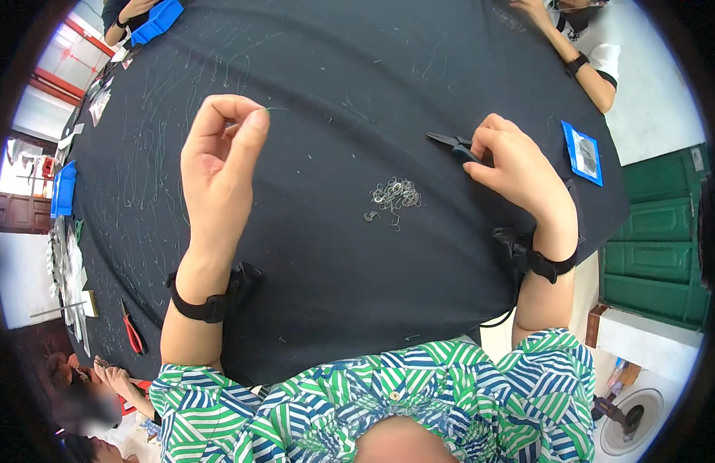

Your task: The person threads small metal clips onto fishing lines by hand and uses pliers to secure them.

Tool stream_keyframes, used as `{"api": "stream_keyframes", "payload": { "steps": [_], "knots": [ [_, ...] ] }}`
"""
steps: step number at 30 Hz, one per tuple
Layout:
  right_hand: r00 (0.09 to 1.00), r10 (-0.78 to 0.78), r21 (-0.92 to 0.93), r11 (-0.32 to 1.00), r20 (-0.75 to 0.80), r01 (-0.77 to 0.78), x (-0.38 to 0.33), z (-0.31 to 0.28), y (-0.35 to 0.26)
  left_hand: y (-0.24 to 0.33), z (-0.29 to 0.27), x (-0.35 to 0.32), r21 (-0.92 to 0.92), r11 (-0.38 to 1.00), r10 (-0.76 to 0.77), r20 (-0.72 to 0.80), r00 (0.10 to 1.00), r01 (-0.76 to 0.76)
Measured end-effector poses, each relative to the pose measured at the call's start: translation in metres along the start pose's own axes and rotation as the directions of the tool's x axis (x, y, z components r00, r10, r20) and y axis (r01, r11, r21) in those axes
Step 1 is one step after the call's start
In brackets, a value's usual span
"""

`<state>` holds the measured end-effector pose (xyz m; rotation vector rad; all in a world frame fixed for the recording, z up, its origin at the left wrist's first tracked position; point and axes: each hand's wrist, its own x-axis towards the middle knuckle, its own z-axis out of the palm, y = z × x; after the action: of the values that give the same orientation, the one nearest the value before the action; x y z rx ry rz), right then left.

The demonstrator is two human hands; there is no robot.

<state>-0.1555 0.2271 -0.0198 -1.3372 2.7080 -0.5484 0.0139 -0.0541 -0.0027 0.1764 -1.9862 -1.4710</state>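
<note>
My left hand is raised over the black cloth, thumb and forefinger pinched together on a thin green line. Only a short end of the line shows past the fingertips. To the right, my right hand has its thumb and fingers closed round the handles of small dark pliers, whose jaws point left. The palm hides part of the handles. Between my hands, nearer to me, lies a tangled heap of small metal fish hooks.
The black cloth covers the table. Long green lines lie at left. Red-handled pliers rest near the left edge, a blue tray beyond. A blue packet lies at right. Other people sit round the table.
</note>
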Motion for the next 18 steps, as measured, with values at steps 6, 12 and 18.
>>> {"api": "stream_keyframes", "payload": {
  "steps": [6,12,18],
  "knots": [
    [0.936,-0.227,-0.164,0.968,-0.269,0.188,0.008,0.001,-0.02,0.008,0.01,-0.008,0.1,0.991,0.056,0.254,0.966,-0.084],
    [0.966,-0.138,0.946,0.271,0.22,-0.177,0.006,-0.002,-0.094,0.015,0.017,-0.017,0.191,0.969,0.069,0.406,0.911,-0.158],
    [0.964,-0.174,0.958,0.24,0.199,-0.155,0.009,0.032,-0.089,0.011,0.021,-0.019,0.18,0.958,0.13,0.418,0.899,-0.223]
  ]
}}
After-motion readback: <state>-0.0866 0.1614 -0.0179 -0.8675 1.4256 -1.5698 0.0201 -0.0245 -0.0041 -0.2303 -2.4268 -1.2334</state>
